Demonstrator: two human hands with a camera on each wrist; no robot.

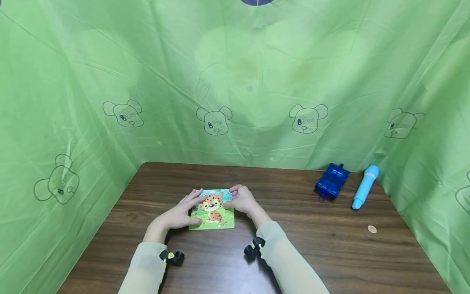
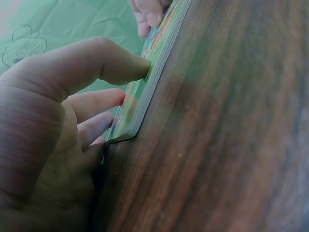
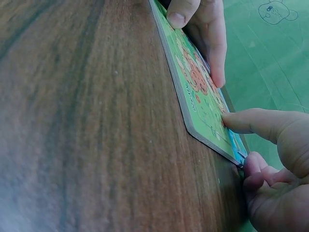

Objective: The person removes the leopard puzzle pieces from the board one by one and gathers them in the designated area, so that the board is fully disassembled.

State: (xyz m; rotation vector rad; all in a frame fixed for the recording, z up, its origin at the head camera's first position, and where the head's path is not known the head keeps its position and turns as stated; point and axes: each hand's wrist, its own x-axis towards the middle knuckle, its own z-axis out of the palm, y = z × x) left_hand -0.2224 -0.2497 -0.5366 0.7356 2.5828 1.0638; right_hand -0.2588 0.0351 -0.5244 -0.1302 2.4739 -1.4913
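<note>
A thin square board with a cartoon leopard picture (image 1: 214, 218) lies flat on the table, its layered edge (image 3: 179, 99) showing in the right wrist view. My left hand (image 1: 180, 214) rests at its left side with fingers spread, the thumb on the near left part and a fingertip on the upper part. At the upper right corner my right hand (image 1: 243, 201) pinches the board, thumb on the picture and the other fingers curled at the edge. Both thumbs press on the printed face in the wrist views.
On the brown wooden table (image 1: 312, 253), a translucent blue box (image 1: 332, 181) stands at the back right, beside a light blue toy microphone (image 1: 365, 187). A small pale round disc (image 1: 372, 229) lies nearer on the right. Green curtain (image 1: 249, 139) with bear drawings surrounds the table.
</note>
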